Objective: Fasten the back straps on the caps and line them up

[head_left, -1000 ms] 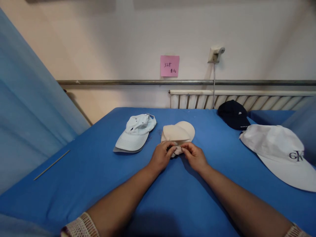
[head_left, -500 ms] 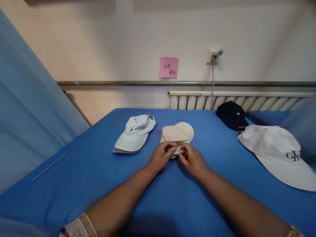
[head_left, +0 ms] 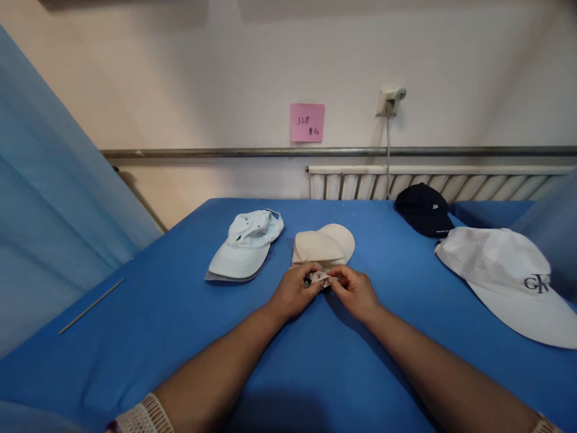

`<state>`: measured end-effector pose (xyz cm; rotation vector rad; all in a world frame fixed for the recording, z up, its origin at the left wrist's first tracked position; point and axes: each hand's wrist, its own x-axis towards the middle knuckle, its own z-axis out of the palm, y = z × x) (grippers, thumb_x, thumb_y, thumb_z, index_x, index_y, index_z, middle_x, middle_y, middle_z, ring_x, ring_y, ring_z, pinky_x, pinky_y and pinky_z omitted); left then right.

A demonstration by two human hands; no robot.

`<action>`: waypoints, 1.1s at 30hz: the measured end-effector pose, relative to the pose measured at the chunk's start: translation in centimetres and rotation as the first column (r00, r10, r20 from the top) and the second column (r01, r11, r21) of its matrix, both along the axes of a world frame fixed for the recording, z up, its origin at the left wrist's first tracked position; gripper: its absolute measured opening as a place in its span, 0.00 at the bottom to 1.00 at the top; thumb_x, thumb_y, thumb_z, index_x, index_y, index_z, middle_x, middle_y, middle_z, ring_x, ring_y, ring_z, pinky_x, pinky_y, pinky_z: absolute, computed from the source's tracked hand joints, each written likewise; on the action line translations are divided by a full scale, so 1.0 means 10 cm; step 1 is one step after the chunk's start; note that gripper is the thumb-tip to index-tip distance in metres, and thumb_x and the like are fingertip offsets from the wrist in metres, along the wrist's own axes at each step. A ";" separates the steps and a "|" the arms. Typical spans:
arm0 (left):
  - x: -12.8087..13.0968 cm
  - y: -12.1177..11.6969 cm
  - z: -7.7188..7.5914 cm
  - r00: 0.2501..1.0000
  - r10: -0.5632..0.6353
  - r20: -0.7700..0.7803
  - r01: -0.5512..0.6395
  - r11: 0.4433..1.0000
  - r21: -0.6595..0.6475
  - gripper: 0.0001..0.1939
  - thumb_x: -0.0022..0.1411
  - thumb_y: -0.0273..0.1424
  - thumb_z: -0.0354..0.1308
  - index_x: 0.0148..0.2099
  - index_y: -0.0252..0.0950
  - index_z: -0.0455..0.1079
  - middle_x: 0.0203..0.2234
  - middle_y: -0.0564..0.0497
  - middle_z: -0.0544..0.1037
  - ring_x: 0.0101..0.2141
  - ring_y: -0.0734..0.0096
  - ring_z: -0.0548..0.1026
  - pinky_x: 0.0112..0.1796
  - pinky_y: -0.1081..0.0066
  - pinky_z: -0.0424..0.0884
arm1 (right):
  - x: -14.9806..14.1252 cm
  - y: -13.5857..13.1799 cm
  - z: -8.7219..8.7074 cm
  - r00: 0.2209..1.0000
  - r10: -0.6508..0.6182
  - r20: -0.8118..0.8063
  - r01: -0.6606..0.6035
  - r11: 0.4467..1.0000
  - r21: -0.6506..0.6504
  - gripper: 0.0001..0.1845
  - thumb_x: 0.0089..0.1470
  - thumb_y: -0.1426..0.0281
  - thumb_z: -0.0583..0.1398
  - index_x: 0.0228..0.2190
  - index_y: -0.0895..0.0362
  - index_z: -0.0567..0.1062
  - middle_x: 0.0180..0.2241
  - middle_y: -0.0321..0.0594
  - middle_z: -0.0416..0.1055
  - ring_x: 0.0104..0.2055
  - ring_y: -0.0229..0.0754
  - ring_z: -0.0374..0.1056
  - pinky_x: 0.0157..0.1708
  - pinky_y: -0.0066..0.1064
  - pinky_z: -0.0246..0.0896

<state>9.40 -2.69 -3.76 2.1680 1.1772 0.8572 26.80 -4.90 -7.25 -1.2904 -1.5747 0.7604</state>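
Observation:
A beige baseball cap [head_left: 318,246] lies on the blue-covered table [head_left: 288,367], its brim pointing away from me and to the right. My left hand [head_left: 295,290] pinches the left side of the cap's back strap [head_left: 321,277]. Across from it, my right hand [head_left: 354,291] grips the strap's right side, thumb and fingers closed. Something small and metallic shows on the strap between the fingertips, too small to make out. Left of the hands, a pale blue cap [head_left: 247,240] rests on a grey one that shows only at its edge.
A white cap with dark letters [head_left: 496,258] lies at the right, with a navy cap [head_left: 422,209] behind it. On the left is a thin stick [head_left: 91,306]. Blue curtain [head_left: 49,198] hangs at the left. A radiator [head_left: 433,183] and a plugged socket [head_left: 388,102] are at the wall.
The strap between my hands has been turned so that the small metallic part faces up. Both hands have shifted slightly while keeping hold; the caps around stay put.

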 end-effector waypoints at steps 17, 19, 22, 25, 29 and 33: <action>-0.02 -0.01 0.04 0.996 -0.051 -0.067 0.068 0.954 0.291 0.06 0.62 0.33 0.56 0.36 0.37 0.72 0.28 0.51 0.75 0.34 0.68 0.71 0.43 0.65 0.64 | 0.00 -0.02 0.03 0.984 -0.132 -0.119 0.118 0.986 -0.122 0.20 0.47 0.53 0.62 0.18 0.55 0.71 0.15 0.31 0.63 0.18 0.34 0.57 0.19 0.27 0.49; -0.01 -0.03 0.05 0.987 -0.077 -0.138 0.122 0.927 0.354 0.07 0.64 0.32 0.54 0.36 0.37 0.71 0.29 0.50 0.75 0.35 0.67 0.70 0.44 0.63 0.63 | -0.03 -0.05 0.07 0.950 -0.107 -0.293 0.039 0.973 -0.228 0.21 0.45 0.52 0.63 0.18 0.56 0.72 0.15 0.32 0.64 0.16 0.33 0.57 0.17 0.27 0.49; 0.01 -0.06 0.06 0.973 -0.088 -0.213 0.169 0.902 0.397 0.08 0.65 0.31 0.51 0.36 0.37 0.71 0.30 0.49 0.75 0.37 0.66 0.70 0.47 0.61 0.62 | -0.06 -0.12 0.15 0.856 -0.120 -0.503 -0.080 0.931 -0.357 0.21 0.40 0.53 0.66 0.21 0.59 0.74 0.19 0.36 0.70 0.16 0.32 0.59 0.15 0.25 0.52; 0.02 -0.07 0.06 0.968 -0.067 -0.242 0.166 0.894 0.416 0.09 0.66 0.30 0.50 0.37 0.38 0.71 0.30 0.49 0.75 0.38 0.65 0.70 0.48 0.60 0.62 | -0.08 -0.20 0.22 0.758 -0.147 -0.636 -0.193 0.880 -0.434 0.19 0.39 0.56 0.69 0.24 0.60 0.77 0.24 0.40 0.74 0.18 0.31 0.62 0.15 0.22 0.52; 0.04 -0.07 0.07 0.955 -0.094 -0.281 0.216 0.871 0.441 0.10 0.66 0.29 0.49 0.38 0.39 0.73 0.32 0.48 0.77 0.38 0.66 0.71 0.49 0.60 0.61 | -0.06 -0.24 0.23 0.647 -0.228 -0.728 -0.274 0.821 -0.501 0.17 0.41 0.59 0.69 0.25 0.61 0.76 0.25 0.41 0.74 0.18 0.30 0.61 0.14 0.20 0.50; 0.06 -0.10 0.09 0.944 -0.136 -0.302 0.273 0.836 0.476 0.11 0.66 0.27 0.49 0.40 0.39 0.74 0.34 0.48 0.78 0.39 0.67 0.72 0.50 0.60 0.62 | -0.02 -0.21 0.18 0.571 -0.318 -0.757 -0.306 0.773 -0.556 0.15 0.45 0.61 0.68 0.25 0.60 0.75 0.23 0.38 0.72 0.17 0.29 0.61 0.13 0.19 0.51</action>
